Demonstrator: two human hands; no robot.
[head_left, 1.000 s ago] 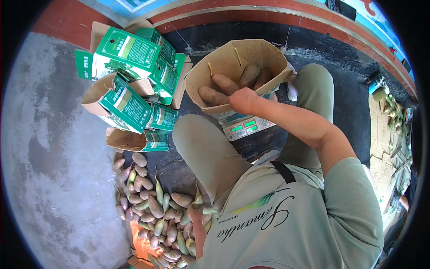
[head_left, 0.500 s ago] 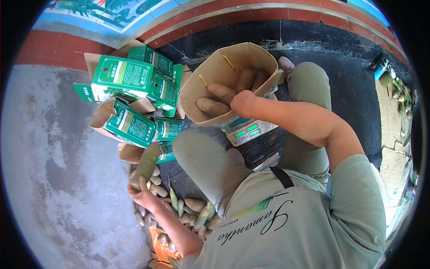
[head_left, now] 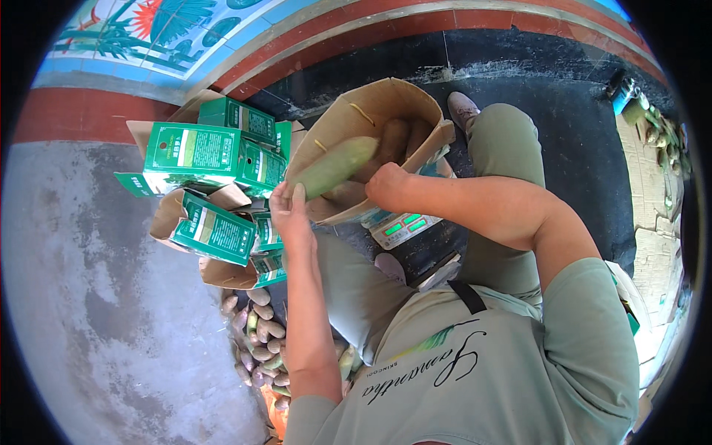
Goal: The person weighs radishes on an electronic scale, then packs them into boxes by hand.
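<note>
My left hand [head_left: 291, 211] holds one end of a long green radish [head_left: 340, 165], its thumb lying along the skin. The radish slants over the opening of a brown cardboard box [head_left: 404, 93] with yellow cord loops. Inside the box lie several long brown root vegetables [head_left: 393, 141], partly hidden by the radish. My right hand [head_left: 387, 185] is closed over the box's near rim; its fingertips are out of sight inside. Under the box stands a scale [head_left: 400, 230] with lit green displays.
Green printed cartons [head_left: 193, 152], some with flaps up, are stacked left of the box. Below them lies a heap of mixed root vegetables [head_left: 259, 334] beside my knee. Flattened cardboard [head_left: 653, 259] and more green vegetables [head_left: 660, 141] lie at the far right. A tiled wall runs behind.
My left hand has carried the green radish up from beside the heap to over the box opening. My right hand stays at the box rim. The view has shifted slightly.
</note>
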